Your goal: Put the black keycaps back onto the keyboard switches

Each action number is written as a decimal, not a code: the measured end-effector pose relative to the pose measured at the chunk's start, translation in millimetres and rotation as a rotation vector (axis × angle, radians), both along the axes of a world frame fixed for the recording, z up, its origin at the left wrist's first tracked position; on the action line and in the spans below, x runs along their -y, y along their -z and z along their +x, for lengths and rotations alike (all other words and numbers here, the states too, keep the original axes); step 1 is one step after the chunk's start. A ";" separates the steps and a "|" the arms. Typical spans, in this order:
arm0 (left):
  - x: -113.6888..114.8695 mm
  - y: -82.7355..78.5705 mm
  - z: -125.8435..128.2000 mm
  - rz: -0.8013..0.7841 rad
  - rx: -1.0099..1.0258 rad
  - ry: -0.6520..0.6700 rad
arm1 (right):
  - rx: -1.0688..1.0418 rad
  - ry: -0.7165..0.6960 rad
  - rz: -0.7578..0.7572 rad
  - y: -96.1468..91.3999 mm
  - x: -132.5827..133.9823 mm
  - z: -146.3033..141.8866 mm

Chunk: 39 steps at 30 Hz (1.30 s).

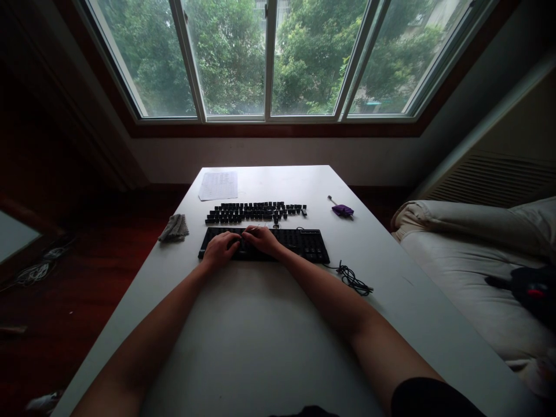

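Note:
A black keyboard lies across the middle of a white table. Both my hands rest on its left half. My left hand has its fingers curled over the keys. My right hand is beside it, fingers pinched together on a small thin thing I cannot make out. Behind the keyboard, several rows of loose black keycaps are laid out on the table. The keyboard's black cable lies coiled at its right end.
A sheet of paper lies at the far left of the table, a grey cloth at the left edge, a purple-headed tool at the far right. A bed stands to the right. A window is behind the table.

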<state>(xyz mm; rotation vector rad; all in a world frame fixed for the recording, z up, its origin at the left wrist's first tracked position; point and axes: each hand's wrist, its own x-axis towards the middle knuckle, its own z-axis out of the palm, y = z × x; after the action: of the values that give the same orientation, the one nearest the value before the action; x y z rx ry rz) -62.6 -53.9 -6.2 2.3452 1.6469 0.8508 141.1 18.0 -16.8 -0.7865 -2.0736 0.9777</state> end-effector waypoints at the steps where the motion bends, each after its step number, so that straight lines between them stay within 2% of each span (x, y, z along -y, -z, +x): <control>1: 0.3 -0.5 0.0 -0.002 -0.002 -0.001 | -0.002 0.002 0.000 0.0 0.2 0.0; 9: 0.1 0.0 -0.7 -0.007 0.023 0.003 | -0.090 -0.022 -0.107 3.0 -1.3 -1.3; 15: 0.6 1.0 -1.2 -0.027 0.128 -0.026 | -0.189 -0.069 -0.184 0.0 -1.1 -1.0; 23: 1.0 -0.6 -1.1 -0.062 0.151 -0.102 | -0.251 -0.080 -0.223 2.3 -5.1 -1.5; 39: 1.8 -2.0 -1.2 -0.061 0.214 -0.091 | -0.296 -0.080 -0.239 3.3 -6.4 -1.4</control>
<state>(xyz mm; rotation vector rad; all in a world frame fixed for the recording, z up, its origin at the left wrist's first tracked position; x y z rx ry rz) -63.7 -55.6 -4.2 2.0718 1.6746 1.0135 139.7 24.4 -20.1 -0.6359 -1.7649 1.3197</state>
